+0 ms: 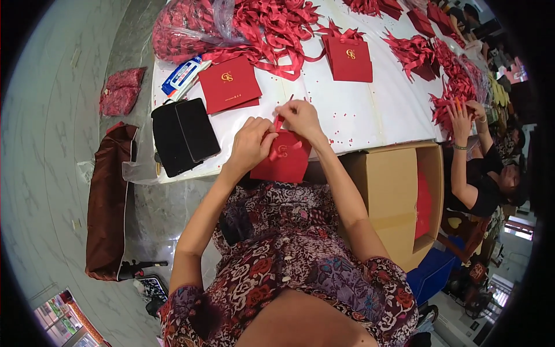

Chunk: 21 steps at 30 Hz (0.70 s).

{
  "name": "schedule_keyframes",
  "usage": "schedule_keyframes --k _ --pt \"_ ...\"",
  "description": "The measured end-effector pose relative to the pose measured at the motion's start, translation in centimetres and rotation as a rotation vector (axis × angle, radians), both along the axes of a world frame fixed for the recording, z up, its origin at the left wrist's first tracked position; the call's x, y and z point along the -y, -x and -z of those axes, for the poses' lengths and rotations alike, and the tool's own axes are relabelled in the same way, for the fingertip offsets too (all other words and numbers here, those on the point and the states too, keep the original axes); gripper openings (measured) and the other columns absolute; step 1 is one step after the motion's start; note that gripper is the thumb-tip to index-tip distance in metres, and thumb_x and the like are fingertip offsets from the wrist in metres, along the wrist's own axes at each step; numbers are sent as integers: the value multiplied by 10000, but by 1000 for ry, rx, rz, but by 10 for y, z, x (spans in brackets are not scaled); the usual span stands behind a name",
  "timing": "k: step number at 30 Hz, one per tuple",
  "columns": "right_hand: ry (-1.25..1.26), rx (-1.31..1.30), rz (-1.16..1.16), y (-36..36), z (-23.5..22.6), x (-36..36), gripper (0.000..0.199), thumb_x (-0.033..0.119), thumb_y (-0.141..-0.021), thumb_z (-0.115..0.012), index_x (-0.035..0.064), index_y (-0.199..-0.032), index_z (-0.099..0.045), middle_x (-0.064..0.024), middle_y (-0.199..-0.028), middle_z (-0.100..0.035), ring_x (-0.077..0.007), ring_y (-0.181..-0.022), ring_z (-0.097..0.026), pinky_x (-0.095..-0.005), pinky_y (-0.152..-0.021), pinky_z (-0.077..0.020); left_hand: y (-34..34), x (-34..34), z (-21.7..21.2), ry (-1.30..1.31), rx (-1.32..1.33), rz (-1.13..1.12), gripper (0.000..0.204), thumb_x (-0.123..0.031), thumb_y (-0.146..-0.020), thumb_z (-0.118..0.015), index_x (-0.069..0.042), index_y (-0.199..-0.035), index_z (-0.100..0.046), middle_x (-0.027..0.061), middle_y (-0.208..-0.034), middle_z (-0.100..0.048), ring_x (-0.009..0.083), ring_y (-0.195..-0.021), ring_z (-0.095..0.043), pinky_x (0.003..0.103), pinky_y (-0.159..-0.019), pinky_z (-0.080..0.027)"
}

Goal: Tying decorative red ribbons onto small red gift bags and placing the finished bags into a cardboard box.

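Note:
Both my hands work at the top edge of a red paper gift bag (280,165) with a gold emblem, at the table's near edge in front of me. My left hand (253,140) is closed in a pinch on a red ribbon (278,122) at the bag's top. From the other side my right hand (302,118) pinches the same ribbon, fingertips together. A loose ribbon end hangs across the bag's front. Further left lie flat red bags (230,84) in a small stack, beside a black pouch (185,136).
A plastic sack of red ribbons (196,29) spills over the white table (352,118). Finished-looking red bags (348,58) stand at the back. An open cardboard box (393,191) is at my right. A co-worker's hands (461,118) handle ribbons at far right.

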State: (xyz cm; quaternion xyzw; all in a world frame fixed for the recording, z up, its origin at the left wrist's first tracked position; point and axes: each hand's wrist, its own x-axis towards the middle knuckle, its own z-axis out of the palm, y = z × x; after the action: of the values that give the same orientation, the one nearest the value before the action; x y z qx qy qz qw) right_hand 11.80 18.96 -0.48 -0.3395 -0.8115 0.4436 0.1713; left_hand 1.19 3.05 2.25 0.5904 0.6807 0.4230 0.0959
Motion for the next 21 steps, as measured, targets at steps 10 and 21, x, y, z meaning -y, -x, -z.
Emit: schedule_keyframes --k 10,21 --pt "111 47 72 -31 -19 -13 225 224 -855 -728 0 -857 -717 -68 -714 -689 -88 -639 -615 -249 -590 -467 11 1 36 123 208 -183 224 -226 -813 -759 -25 -854 -671 88 -717 -670 184 -600 -607 327 -565 -458" --pt "-184 185 47 -23 -1 7 288 284 -795 -759 16 -851 -669 -145 -785 -667 -312 -735 -661 -414 -674 -517 8 -43 27 341 -102 -356 221 -254 -819 -728 -38 -827 -683 129 -712 -676 315 -724 -667 438 -677 -489"
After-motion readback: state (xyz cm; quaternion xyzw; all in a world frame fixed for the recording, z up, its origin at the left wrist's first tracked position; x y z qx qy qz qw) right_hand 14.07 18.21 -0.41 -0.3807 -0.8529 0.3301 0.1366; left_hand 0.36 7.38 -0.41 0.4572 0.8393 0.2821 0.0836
